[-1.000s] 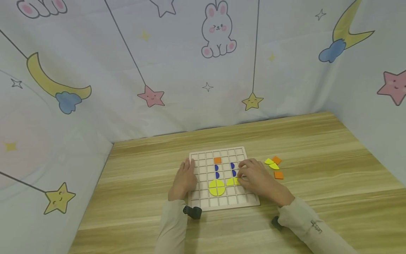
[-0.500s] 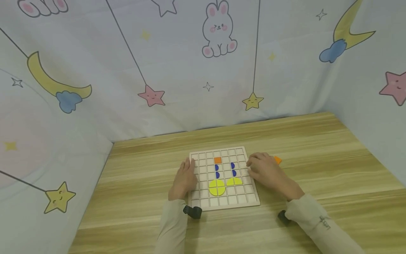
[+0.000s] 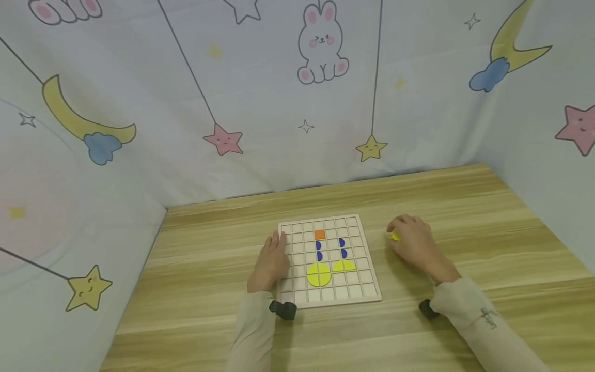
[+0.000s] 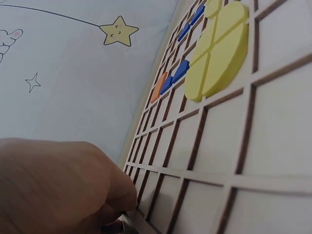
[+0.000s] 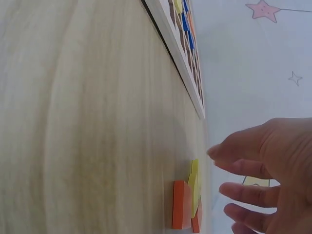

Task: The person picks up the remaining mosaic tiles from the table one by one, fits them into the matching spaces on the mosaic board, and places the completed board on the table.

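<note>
A pale wooden grid board point(image 3: 348, 293) lies on the table with an orange square point(image 3: 319, 234), several blue half-round pieces point(image 3: 344, 253), a yellow circle made of quarter pieces point(image 3: 318, 275) and a yellow half circle point(image 3: 344, 266) set in its cells. My left hand point(image 3: 269, 263) rests on the board's left edge; its thumb is hidden in the head view. Right of the board, my right hand point(image 3: 413, 243) hovers by loose yellow pieces point(image 3: 394, 236). In the right wrist view, its spread fingers point(image 5: 251, 195) are apart from the yellow pieces and an orange block point(image 5: 181, 204).
The wood-grain table point(image 3: 209, 320) extends around the board. Behind and at both sides hang white cloth walls point(image 3: 260, 93) printed with stars, moons and a rabbit. A small black camera point(image 3: 283, 310) is on the left wrist.
My right hand has left the yellow half circle on the board and moved right, over the loose pieces, covering most of them. The left hand stays in place.
</note>
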`<state>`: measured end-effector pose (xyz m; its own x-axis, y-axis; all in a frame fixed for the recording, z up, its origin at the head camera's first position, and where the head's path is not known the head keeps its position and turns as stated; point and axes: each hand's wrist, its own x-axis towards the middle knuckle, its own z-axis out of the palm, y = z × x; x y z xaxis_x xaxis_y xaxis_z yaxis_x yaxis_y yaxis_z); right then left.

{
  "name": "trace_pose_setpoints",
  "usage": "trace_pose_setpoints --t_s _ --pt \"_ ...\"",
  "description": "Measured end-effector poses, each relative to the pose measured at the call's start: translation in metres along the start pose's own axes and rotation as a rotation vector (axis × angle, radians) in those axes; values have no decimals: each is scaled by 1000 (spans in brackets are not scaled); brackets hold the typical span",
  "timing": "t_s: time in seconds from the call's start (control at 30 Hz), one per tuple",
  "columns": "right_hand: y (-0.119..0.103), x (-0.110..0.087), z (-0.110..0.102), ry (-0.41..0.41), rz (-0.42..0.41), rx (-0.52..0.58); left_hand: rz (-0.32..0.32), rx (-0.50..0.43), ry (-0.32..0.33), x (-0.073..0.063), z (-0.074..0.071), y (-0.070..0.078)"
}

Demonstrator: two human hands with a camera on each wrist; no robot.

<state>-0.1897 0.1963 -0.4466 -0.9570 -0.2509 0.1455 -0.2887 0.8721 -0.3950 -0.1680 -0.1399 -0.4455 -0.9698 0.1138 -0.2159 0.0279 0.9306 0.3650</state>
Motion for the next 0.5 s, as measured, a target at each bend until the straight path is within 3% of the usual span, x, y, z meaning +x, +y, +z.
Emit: trace_pose_setpoints --t_s 0.13,0.5 --pt "5 -1 -5 -18 57 -30 4 0 2 0 0 0" --pt "10 0 -5 -43 101 -65 9 1 4 -1 1 -1"
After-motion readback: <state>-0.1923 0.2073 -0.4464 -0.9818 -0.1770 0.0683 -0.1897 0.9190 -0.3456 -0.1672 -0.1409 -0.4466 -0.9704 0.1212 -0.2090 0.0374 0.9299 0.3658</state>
